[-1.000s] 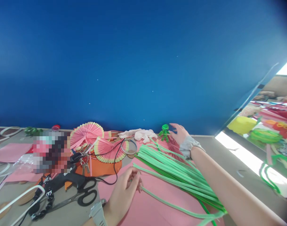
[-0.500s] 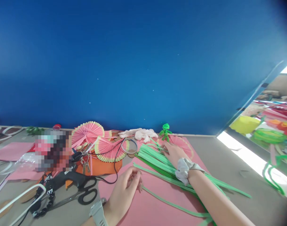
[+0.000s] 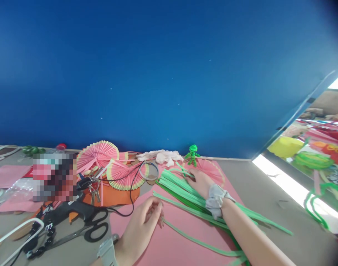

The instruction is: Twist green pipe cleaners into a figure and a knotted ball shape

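A bundle (image 3: 180,187) of fuzzy green stems lies on smooth pink paper (image 3: 157,247). Left of the bundle, the left hand (image 3: 141,229), fingers curled, pinches 1 loose stem (image 3: 229,253). The right hand (image 3: 201,181) rests over the bundle; its grip cannot be told. Behind the bundle are a twisted green figure (image 3: 193,155) and crumpled white tissue (image 3: 167,158); left of it, 2 pleated fans (image 3: 126,178), black scissors (image 3: 87,224), keys (image 3: 93,196).

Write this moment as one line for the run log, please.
left hand: holding pale-green strip | right hand: over green bundle | green figure: upright beyond right hand
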### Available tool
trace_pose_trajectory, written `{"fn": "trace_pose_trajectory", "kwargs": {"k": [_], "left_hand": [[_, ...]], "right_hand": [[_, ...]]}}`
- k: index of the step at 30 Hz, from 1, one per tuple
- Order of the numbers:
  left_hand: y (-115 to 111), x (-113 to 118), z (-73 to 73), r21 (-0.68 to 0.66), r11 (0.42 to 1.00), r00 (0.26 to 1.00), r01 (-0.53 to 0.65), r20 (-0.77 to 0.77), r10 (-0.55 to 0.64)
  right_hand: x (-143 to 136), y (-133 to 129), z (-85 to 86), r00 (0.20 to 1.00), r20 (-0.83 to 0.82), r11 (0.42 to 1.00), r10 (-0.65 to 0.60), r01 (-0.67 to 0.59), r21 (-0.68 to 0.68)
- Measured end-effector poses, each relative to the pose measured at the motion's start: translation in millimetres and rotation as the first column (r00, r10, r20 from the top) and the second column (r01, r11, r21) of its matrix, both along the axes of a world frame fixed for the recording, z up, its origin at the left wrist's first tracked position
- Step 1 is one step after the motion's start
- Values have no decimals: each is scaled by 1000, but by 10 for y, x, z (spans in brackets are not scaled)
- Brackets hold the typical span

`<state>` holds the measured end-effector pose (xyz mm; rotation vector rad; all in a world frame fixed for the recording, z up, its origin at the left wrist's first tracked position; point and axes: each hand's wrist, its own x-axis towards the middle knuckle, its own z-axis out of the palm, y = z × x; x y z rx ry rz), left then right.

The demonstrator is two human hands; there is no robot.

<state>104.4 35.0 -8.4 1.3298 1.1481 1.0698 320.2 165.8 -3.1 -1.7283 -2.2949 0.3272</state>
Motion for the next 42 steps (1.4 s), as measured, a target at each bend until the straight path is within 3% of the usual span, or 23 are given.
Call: {"fn": "trace_pose_trajectory", "kwargs": {"k": [8, 14, 17, 19, 22, 24, 27, 29, 31, 33, 35, 37, 42], "left_hand": [[10, -2, 14, 1, 1000, 999, 16, 39, -16], [30, 5, -57, -10, 1000, 999, 7, 50, -7], [30, 11, -69, -8, 1000, 1000, -13, 20, 13], [27, 17, -59, -19, 999, 1000, -25, 18, 25], [20, 22, -35, -49, 998, 1000, -26, 14, 27], [17, 20, -27, -49, 999, 1000, -20, 2, 20], [13, 19, -33, -26, 1000, 1000, -10, 1, 11], [8, 19, -39, -22, 1000, 1000, -2, 9, 2], [1, 15, -37, -27, 999, 1000, -18, 8, 18], [-7, 0, -23, 27, 990, 989, -135, -55, 137], [-16, -26, -3, 186, 935, 931, -302, -154, 331], [-32, -53, 16, 317, 885, 879, -340, -229, 419], [-116, -74, 18, 251, 956, 953, -150, -222, 208]], "right_hand": [[28, -39, 321, 987, -147, 997, 70, -73, -18], [-6, -224, 699, 979, -195, 994, 55, -34, 108], [16, -323, 856, 977, -211, 970, 22, 30, 241], [39, -370, 924, 984, -179, 939, 26, 37, 341], [35, -404, 941, 994, -74, 915, 84, -48, 401], [-9, -403, 894, 991, -32, 930, 132, -113, 349], [-112, -386, 771, 975, -51, 970, 218, -210, 123], [-181, -386, 690, 963, -79, 965, 258, -261, -28], [-245, -412, 641, 958, -86, 955, 272, -280, -94], [-307, -474, 635, 956, -76, 952, 283, -289, -101], [-370, -561, 670, 949, -73, 943, 305, -312, -115], [-421, -653, 730, 933, -90, 923, 348, -358, -144], [-423, -772, 852, 863, -164, 843, 478, -503, -189]]}}
